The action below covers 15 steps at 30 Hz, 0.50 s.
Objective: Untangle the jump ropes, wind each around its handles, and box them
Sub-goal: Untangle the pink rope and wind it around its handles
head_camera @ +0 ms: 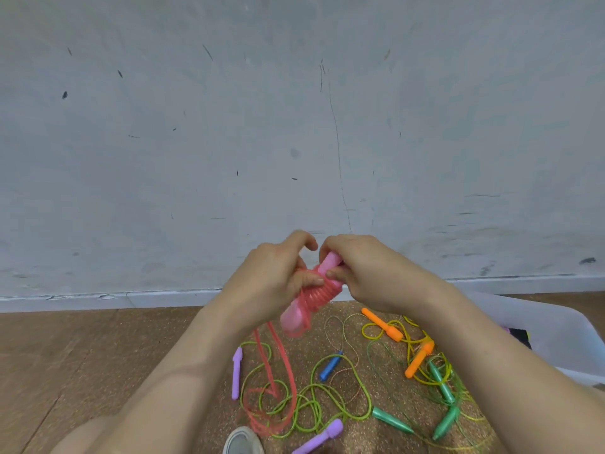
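Observation:
I hold a pair of pink handles [296, 317] up in front of me, with red rope [319, 294] coiled round their middle. My left hand [273, 276] grips the coiled part from the left. My right hand [363, 268] pinches the upper handle end and the rope. The loose red rope [284, 365] hangs down to a heap on the floor. Below lie tangled ropes: a green rope [327, 393] with purple handles [236, 371], a blue handle [330, 367], orange handles [381, 324] on yellow rope, and green handles [391, 421].
A translucent white plastic box [553, 326] stands on the floor at the right, partly behind my right forearm. A scuffed grey wall with a white skirting board [108, 298] is close ahead. A roll of tape [243, 441] lies at the bottom edge on the cork mat.

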Motion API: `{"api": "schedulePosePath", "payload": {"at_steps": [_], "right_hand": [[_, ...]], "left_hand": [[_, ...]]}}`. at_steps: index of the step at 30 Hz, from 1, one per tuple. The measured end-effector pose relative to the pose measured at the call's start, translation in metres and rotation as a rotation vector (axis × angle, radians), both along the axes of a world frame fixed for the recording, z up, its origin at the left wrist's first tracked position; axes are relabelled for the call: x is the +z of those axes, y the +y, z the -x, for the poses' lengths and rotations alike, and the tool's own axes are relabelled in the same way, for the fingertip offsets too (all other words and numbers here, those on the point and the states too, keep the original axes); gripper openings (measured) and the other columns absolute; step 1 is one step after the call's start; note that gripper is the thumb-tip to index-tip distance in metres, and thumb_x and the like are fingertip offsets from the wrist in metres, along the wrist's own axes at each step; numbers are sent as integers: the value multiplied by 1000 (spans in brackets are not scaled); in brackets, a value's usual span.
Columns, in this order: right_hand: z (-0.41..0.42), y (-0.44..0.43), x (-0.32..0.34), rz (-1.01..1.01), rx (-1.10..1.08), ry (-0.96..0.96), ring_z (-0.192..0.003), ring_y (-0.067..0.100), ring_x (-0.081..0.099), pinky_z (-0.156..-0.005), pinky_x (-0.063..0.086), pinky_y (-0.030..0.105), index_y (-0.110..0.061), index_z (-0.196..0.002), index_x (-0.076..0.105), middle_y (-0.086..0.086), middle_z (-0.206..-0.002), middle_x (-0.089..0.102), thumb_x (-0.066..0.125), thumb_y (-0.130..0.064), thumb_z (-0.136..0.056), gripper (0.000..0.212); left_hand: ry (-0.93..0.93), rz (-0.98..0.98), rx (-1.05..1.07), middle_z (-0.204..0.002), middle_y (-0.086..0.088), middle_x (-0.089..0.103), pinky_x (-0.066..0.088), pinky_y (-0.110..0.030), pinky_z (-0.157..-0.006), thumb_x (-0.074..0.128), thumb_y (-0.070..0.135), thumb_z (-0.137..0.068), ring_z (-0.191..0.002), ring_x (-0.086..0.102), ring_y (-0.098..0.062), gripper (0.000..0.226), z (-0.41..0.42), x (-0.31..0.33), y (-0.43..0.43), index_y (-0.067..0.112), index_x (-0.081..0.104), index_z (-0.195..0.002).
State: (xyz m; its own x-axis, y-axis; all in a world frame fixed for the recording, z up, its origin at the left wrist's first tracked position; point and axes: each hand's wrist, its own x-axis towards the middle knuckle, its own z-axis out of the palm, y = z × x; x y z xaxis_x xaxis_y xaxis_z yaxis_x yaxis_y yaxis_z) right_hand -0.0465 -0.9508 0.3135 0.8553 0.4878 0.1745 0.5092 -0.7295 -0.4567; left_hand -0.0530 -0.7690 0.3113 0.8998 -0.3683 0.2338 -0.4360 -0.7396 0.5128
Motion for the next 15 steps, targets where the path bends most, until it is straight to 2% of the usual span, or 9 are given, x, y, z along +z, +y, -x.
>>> {"api": "schedulePosePath", "payload": {"at_steps": [3,6,9,10,12,13,15], "right_hand": [[4,-2,5,-13,81,90,-86,16,54,-77,45,34,-15,-100,58,-3,-90,60,57,-10,-91,11],[3,-11,11,-107,97,245,-77,17,62,-72,51,33,-17,-101,58,-3,-84,63,56,-13,-94,8],[-2,-13,9,-337,-31,334,-63,14,62,-57,46,27,-19,-95,55,2,-75,66,54,-24,-96,5],[-3,-10,8,-320,-89,287,-61,15,60,-57,44,28,-21,-88,55,0,-71,65,52,-32,-96,14],[-3,-5,4,-120,-153,129,-62,17,55,-61,43,34,-20,-70,53,-3,-62,58,45,-46,-95,38],[-2,-1,3,-56,-166,80,-62,18,52,-62,41,36,-16,-62,51,-2,-58,54,43,-48,-96,47],[-2,0,3,-101,-161,88,-58,19,47,-61,40,37,-8,-58,50,3,-55,51,43,-43,-98,54]], "left_hand": [[204,46,-86,-85,8,65,47,-29,-77,71,29,-83,-75,57,-5,19,-5,2,7,31,70,-102],[374,233,-144,-73,3,67,43,-21,-63,67,20,-86,-62,52,-6,11,-1,2,4,21,76,-93],[323,250,-69,-50,11,57,36,-15,-51,67,28,-86,-48,46,-4,10,4,-2,-6,26,75,-81],[295,236,-56,-46,12,55,34,-15,-49,67,31,-86,-46,45,-2,11,6,-3,-10,26,75,-80],[215,174,-59,-47,4,54,35,-24,-48,67,35,-86,-45,43,-4,16,11,-5,-19,23,76,-80],[191,147,-72,-50,-4,55,36,-29,-50,66,36,-86,-46,42,-7,19,11,-6,-21,21,75,-78],[227,169,-89,-57,-13,57,36,-30,-52,63,41,-87,-50,43,-9,30,11,-8,-23,15,72,-75]]}}
